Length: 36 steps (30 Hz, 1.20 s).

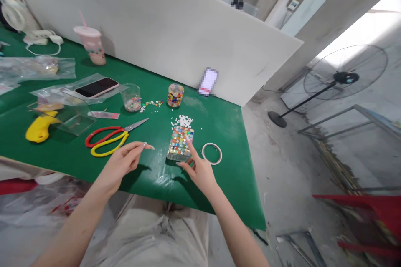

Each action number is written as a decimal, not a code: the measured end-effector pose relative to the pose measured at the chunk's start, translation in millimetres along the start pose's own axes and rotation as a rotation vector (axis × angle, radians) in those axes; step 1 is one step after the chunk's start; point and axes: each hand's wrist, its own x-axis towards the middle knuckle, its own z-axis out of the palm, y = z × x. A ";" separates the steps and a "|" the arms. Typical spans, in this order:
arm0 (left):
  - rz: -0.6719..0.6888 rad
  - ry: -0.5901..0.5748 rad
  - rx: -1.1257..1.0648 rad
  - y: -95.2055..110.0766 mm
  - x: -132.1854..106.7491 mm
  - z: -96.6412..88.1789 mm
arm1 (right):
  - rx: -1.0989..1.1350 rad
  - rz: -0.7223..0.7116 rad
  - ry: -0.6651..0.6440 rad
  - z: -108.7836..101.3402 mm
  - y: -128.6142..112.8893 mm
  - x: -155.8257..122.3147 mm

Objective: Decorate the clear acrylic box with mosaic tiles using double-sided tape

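Observation:
A small box covered in colourful mosaic tiles [179,142] lies on the green table. My right hand [202,171] is at its right side, the index fingertip over the tiled top and the thumb apart near the lower edge. To the left, my left hand [127,159] hovers above the table with thumb and fingers pinched together; whatever they hold, if anything, is too small to name. Just beyond the box sits a pile of white tile pieces [183,121]. A roll of white tape [212,153] lies right of my right hand. Red-and-yellow-handled scissors [117,135] rest beyond my left hand.
Behind stand a mosaic-covered round jar [175,95], a clear cup of tiles [131,99] and a propped phone [208,81]. Leftward are a dark phone [97,87], a yellow tool [41,127], a clear box [77,117] and a pink tumbler [93,46].

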 end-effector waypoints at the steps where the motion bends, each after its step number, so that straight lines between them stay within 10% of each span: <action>1: 0.001 -0.002 0.003 -0.2 -0.4 0.4 | 0.003 -0.006 0.076 2.4 1.0 -4.6; 13: 0.540 0.155 0.400 -9.5 45.0 43.1 | -0.164 -0.194 0.404 37.5 19.6 -14.7; 19: 0.806 -0.143 0.409 -11.1 83.8 89.1 | -0.162 -0.330 0.501 39.7 32.4 -2.0; 36: 0.765 -0.273 0.459 -21.3 93.1 97.8 | 0.004 -0.487 0.499 40.8 47.2 6.5</action>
